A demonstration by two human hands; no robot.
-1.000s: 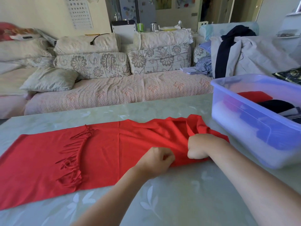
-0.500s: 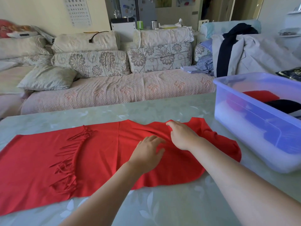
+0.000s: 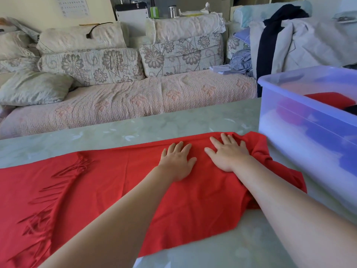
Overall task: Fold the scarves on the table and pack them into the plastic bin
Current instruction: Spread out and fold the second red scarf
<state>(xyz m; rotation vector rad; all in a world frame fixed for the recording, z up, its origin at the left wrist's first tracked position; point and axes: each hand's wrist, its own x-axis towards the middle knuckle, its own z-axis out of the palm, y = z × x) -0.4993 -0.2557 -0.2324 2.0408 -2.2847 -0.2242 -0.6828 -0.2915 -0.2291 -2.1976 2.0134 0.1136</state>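
A long red scarf (image 3: 100, 182) lies spread across the pale green table (image 3: 222, 246), its fringed end folded back onto the cloth at the left. My left hand (image 3: 177, 163) rests flat on the scarf, palm down, fingers apart. My right hand (image 3: 228, 153) lies flat just to its right, near the scarf's bunched right end. The translucent plastic bin (image 3: 301, 136) stands at the right, touching that end. Inside it I see a folded red scarf (image 3: 332, 101) and a bit of dark cloth.
A sofa (image 3: 125, 101) with floral cushions runs along the far side of the table. Clothes and a pale coat (image 3: 309, 45) hang over a chair behind the bin. Bare tabletop shows in front of the scarf and beyond it.
One second ago both hands were closed on the scarf's near edge. They have let go, moved toward the far edge and now lie flat and open on the cloth.
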